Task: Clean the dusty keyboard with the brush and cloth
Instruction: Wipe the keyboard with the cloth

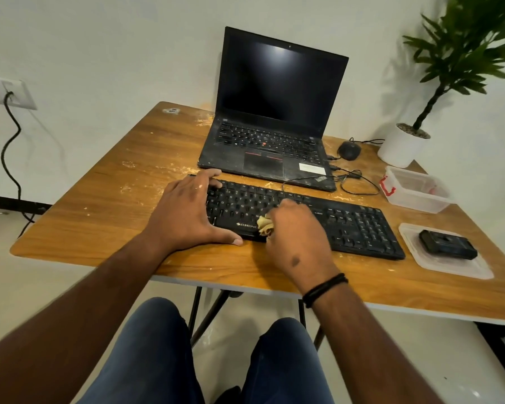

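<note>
A wooden table [105, 205], streaked with pale dust, stands against a white wall. The left hand [187, 211] lies spread over the left end of the black keyboard [347, 225], fingers straight, thumb along the near edge. Just at its 3 o'clock, the right hand [296, 228] is curled round a bunched yellowish cloth [264, 224], pressing it on the keys near the keyboard's middle. At 12 o'clock from the hands sits an open laptop [274, 112], screen dark. At 3 o'clock, past the keyboard's right end, a black block [446, 244] rests on a clear lid [461, 269].
</note>
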### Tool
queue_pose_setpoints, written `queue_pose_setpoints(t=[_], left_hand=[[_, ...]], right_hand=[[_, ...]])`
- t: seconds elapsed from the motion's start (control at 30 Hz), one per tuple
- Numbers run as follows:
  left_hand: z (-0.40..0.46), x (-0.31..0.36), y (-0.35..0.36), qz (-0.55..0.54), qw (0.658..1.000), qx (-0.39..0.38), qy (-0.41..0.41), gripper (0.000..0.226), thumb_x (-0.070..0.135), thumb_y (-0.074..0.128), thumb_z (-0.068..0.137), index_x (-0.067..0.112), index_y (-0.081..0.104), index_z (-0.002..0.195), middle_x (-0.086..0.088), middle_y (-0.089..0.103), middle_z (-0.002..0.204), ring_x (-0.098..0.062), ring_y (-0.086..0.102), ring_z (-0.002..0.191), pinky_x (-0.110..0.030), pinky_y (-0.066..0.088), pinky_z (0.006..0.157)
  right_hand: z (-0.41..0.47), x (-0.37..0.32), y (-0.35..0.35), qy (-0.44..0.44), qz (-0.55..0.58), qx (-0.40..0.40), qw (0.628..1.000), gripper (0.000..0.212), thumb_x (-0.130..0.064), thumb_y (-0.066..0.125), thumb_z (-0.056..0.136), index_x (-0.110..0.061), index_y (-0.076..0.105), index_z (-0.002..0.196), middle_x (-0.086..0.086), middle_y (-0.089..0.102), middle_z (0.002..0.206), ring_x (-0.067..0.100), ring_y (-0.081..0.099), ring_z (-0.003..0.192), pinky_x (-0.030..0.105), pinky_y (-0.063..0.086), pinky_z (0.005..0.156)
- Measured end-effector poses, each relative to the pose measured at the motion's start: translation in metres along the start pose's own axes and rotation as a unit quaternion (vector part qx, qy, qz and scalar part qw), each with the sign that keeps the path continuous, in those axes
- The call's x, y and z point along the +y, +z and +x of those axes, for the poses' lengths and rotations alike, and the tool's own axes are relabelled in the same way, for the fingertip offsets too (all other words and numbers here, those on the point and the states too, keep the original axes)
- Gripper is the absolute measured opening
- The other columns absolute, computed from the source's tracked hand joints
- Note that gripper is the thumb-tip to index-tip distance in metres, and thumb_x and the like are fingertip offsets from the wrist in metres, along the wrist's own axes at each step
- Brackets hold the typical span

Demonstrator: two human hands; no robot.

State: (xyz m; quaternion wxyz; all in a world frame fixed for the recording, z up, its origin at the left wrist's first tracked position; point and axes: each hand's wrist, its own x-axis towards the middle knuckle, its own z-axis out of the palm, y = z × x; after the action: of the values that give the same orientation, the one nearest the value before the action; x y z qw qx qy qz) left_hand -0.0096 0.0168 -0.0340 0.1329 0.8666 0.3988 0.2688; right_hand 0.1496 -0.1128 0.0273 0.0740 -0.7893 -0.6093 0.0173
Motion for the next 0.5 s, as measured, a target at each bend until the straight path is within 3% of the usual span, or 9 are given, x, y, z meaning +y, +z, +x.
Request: queue_pose_setpoints(t=[0.1, 0.23, 0.37, 0.5], left_hand=[[0.0, -0.002, 0.002, -0.004, 1.0, 0.004, 0.011, 0.124, 0.083, 0.069, 0.046, 0.024, 0.032, 0.148, 0.011, 0.057, 0.134, -0.013, 0.049, 0.128, -0.041, 0.03, 0.113], [0.0, -0.008, 0.004, -0.002, 0.999, 0.007, 0.043, 0.11, 0.072, 0.063, 0.053, 0.02, 0.035, 0.146, 0.009, 0.06, 0.133, -0.016, 0.052, 0.129, -0.04, 0.033, 0.107], [-0.003, -0.001, 0.002, 0.052, 0.998, 0.008, 0.038, 0.118, 0.099, 0.055, 0.054, 0.025, 0.04, 0.145, 0.005, 0.057, 0.138, -0.016, 0.05, 0.129, -0.041, 0.028, 0.115], [-0.009, 0.045, 0.016, 0.078, 0.996, 0.013, 0.028, 0.121, 0.106, 0.039, 0.055, 0.027, 0.04, 0.147, 0.004, 0.052, 0.143, -0.016, 0.044, 0.134, -0.041, 0.017, 0.122]], right_hand=[[-0.003, -0.031, 0.007, -0.049, 0.036, 0.01, 0.998, 0.026, -0.019, 0.061, 0.094, -0.016, 0.062, 0.12, 0.002, 0.053, 0.122, 0.02, 0.046, 0.119, 0.036, 0.045, 0.106], [0.005, -0.048, 0.012, -0.118, 0.079, 0.022, 0.99, 0.022, -0.005, 0.054, 0.092, -0.011, 0.066, 0.11, 0.006, 0.056, 0.112, 0.022, 0.049, 0.109, 0.036, 0.05, 0.094], [0.018, 0.002, 0.001, -0.064, 0.164, 0.047, 0.983, 0.027, -0.006, 0.055, 0.094, -0.019, 0.069, 0.113, -0.002, 0.06, 0.109, 0.014, 0.054, 0.103, 0.033, 0.051, 0.096], [0.032, 0.067, -0.01, 0.017, 0.172, 0.136, 0.976, 0.026, 0.0, 0.055, 0.093, -0.014, 0.071, 0.107, 0.002, 0.062, 0.103, 0.017, 0.057, 0.099, 0.029, 0.046, 0.085]])
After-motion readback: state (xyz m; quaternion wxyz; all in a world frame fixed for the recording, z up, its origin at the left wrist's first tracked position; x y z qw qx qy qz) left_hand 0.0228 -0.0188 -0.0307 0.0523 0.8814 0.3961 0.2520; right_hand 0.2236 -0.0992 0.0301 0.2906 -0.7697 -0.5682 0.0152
